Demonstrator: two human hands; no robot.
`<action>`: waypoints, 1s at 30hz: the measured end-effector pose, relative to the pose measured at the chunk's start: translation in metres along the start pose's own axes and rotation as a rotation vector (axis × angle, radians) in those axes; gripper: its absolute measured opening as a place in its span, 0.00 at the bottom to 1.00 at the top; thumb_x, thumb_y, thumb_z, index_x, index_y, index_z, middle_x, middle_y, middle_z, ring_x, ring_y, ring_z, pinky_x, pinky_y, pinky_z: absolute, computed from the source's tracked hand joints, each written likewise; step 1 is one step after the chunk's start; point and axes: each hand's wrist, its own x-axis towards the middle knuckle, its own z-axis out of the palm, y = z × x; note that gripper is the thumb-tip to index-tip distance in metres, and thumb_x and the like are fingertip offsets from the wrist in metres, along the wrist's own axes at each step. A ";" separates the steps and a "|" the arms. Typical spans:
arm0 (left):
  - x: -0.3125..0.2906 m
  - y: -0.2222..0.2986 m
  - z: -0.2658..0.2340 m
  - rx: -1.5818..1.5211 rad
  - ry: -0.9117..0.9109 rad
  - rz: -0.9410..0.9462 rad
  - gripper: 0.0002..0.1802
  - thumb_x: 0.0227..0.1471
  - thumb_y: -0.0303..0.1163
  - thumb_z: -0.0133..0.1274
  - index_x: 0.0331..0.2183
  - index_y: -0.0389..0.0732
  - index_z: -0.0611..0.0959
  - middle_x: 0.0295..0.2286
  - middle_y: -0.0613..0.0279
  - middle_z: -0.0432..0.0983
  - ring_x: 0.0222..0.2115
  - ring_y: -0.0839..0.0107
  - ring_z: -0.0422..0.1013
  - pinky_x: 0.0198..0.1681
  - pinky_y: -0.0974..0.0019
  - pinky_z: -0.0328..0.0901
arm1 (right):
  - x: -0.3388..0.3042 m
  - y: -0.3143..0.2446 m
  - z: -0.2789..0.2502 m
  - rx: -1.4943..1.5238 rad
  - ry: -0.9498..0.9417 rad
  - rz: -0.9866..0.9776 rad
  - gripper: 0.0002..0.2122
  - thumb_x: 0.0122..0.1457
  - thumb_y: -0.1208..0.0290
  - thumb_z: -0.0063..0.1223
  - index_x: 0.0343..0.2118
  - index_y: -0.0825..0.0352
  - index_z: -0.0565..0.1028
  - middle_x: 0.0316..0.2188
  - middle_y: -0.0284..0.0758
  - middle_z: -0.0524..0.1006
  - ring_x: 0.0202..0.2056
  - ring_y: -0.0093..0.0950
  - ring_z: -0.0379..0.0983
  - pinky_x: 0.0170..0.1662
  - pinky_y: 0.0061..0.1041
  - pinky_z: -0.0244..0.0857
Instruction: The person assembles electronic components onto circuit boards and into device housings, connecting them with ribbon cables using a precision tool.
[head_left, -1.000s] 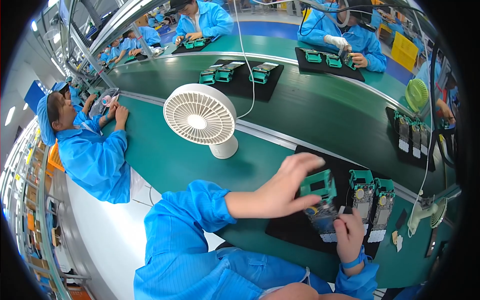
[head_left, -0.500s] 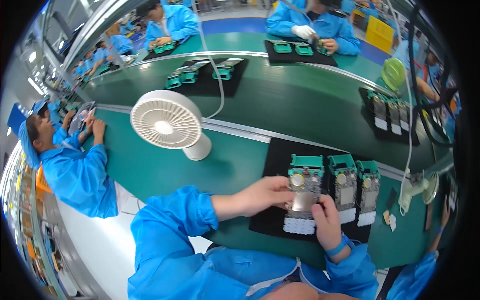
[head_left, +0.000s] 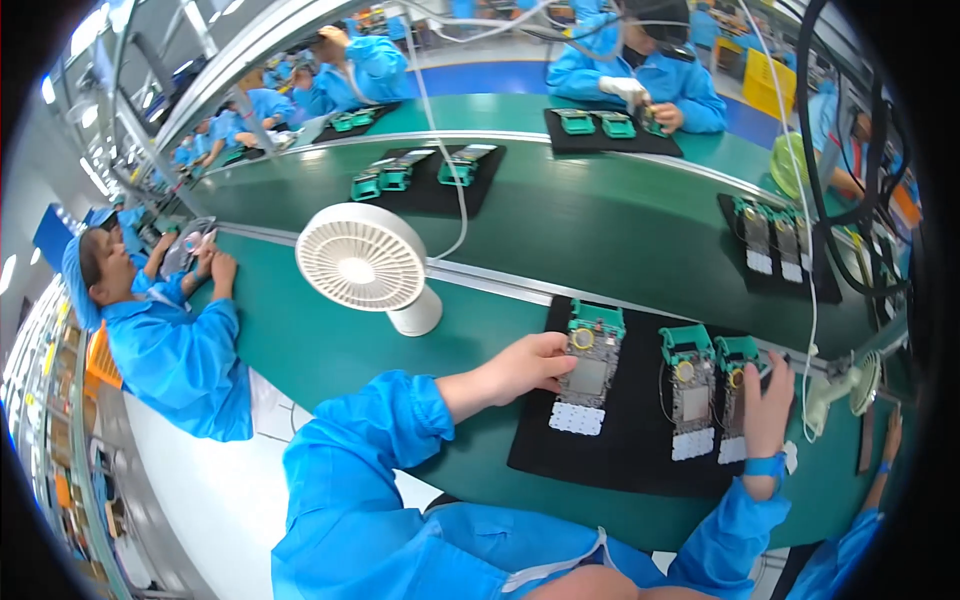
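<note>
My left hand [head_left: 535,364] grips the left edge of a circuit board [head_left: 590,368] in a green frame, thumb and fingers closed on it. This board has a round gold part, a silver metal plate and a white padded strip at its near end. Over on the right, my right hand [head_left: 768,405] has thumb and fingers apart beside the upper part of the rightmost board [head_left: 733,410], covering some of it. Between the hands lies a similar board [head_left: 691,395]. All three are over a black mat [head_left: 610,460]; contact of the right fingertips is hard to make out.
A white fan [head_left: 365,262] stands left of the mat on the green bench [head_left: 290,330]. A metal rail [head_left: 490,280] runs behind, beyond which more boards lie on a dark mat [head_left: 480,195]. Co-workers sit left and opposite. A hanging cable [head_left: 800,300] and a small green fan [head_left: 850,385] are at right.
My right hand has let go of the left board and moved right to the rightmost one. My left hand keeps the left board, now shifted slightly left and away. The view has shifted a little.
</note>
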 end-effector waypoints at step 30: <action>0.009 0.020 -0.014 0.174 0.090 0.013 0.10 0.59 0.34 0.47 0.39 0.40 0.77 0.32 0.67 0.74 0.33 0.78 0.69 0.34 0.72 0.66 | 0.006 0.012 -0.006 0.627 -0.200 0.341 0.22 0.63 0.61 0.49 0.55 0.70 0.65 0.40 0.34 0.70 0.39 0.22 0.64 0.45 0.20 0.59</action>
